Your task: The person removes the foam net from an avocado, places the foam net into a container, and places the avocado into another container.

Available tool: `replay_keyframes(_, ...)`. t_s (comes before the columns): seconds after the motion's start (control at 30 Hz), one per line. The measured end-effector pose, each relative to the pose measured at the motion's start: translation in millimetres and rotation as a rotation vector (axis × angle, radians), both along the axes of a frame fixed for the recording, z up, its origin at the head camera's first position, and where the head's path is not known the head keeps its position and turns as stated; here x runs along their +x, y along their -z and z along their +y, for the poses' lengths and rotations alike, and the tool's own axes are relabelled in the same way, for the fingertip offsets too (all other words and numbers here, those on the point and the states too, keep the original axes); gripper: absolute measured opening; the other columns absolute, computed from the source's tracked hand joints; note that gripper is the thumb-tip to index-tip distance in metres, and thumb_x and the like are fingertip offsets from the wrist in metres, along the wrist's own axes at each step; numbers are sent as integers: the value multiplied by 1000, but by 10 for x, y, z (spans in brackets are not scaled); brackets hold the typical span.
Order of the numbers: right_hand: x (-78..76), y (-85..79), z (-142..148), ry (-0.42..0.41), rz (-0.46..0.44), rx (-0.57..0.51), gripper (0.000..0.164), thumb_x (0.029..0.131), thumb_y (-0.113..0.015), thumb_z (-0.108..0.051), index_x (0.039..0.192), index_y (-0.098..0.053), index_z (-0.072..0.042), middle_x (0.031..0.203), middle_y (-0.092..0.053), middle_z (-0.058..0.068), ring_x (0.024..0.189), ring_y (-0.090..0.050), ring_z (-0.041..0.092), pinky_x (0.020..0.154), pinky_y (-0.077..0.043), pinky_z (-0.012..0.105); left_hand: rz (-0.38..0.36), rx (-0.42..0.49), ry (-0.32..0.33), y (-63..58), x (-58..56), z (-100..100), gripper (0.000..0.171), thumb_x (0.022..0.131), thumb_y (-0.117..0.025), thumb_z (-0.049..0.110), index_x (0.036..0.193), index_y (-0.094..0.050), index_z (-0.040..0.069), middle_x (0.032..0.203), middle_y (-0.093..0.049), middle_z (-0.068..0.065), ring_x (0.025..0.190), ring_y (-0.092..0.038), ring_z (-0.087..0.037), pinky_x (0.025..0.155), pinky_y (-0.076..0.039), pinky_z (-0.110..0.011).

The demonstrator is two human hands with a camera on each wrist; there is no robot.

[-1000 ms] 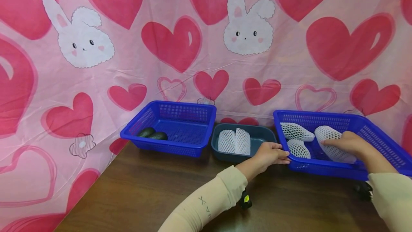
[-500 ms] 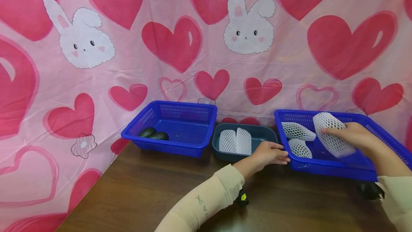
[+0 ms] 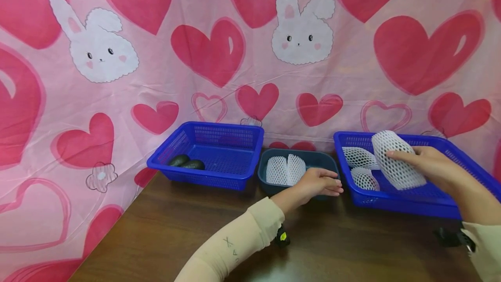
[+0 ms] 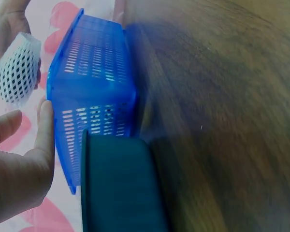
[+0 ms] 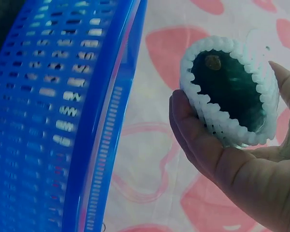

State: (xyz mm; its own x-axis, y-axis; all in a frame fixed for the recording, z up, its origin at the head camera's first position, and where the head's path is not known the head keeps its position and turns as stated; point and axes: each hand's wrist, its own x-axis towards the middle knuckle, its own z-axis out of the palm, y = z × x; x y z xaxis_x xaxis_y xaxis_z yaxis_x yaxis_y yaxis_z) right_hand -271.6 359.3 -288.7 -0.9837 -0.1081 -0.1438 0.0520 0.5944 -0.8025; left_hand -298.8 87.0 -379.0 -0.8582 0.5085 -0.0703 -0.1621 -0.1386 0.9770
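Above the right blue basket (image 3: pixel 403 206), my right hand (image 3: pixel 436 166) grips an avocado (image 5: pixel 232 96) wrapped in a white foam net (image 3: pixel 397 160). The right wrist view looks into the net's mouth, where the dark green fruit and its stem scar show. My left hand (image 3: pixel 315 185) holds nothing; its fingers are extended over the right end of the dark teal tray (image 3: pixel 330 164), close to the basket's left side. Two white foam nets, one long (image 3: pixel 358 158) and one rounder (image 3: pixel 365 179), lie in that basket; their contents are hard to make out.
Two white foam nets (image 3: pixel 277 171) stand side by side in the teal tray. At the left, another blue basket (image 3: pixel 219 181) holds two bare dark avocados (image 3: pixel 193 164). All stand on a brown wooden table (image 3: pixel 156 229) before a pink heart-patterned cloth (image 3: pixel 207 73).
My right hand has lifted the netted avocado up from the basket and a little leftward. My left hand has let go of the basket's rim and drawn back to the left.
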Motion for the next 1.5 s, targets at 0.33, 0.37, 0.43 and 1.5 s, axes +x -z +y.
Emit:
replay_keyframes(0.33, 126, 24, -239, -90, -25, -121, 74, 100, -52, -37, 138, -24, 19, 105, -65, 15, 88, -68, 31, 73, -56, 45, 28, -59, 49, -101, 13, -304, 28, 92, -64, 3, 119, -61, -6, 102, -68, -25, 87, -70, -31, 81, -54, -44)
replay_keyframes(0.37, 136, 30, -267, -96, -25, -125, 73, 99, -53, -37, 138, -24, 19, 105, -65, 15, 88, -68, 31, 73, -56, 45, 31, -66, 53, -103, 13, -337, 27, 92, -64, 3, 118, -62, -5, 103, -68, -26, 88, -70, -31, 82, -54, -44)
replay_keyframes(0.43, 156, 41, -322, -108, -26, -133, 72, 99, -54, -35, 137, -25, 19, 105, -65, 15, 88, -68, 31, 73, -56, 45, 39, -85, 57, -110, 17, -406, 26, 93, -64, 5, 117, -63, -4, 102, -69, -24, 90, -70, -33, 82, -54, -44)
replay_keyframes(1.5, 280, 334, -1128, -279, 24, -76, 74, 84, -76, -26, 136, -40, 11, 103, -62, 13, 88, -62, 25, 71, -55, 39, 164, -212, 126, 23, 125, -1228, 30, 95, -60, 2, 120, -58, -14, 108, -64, -31, 99, -65, -43, 86, -49, -51)
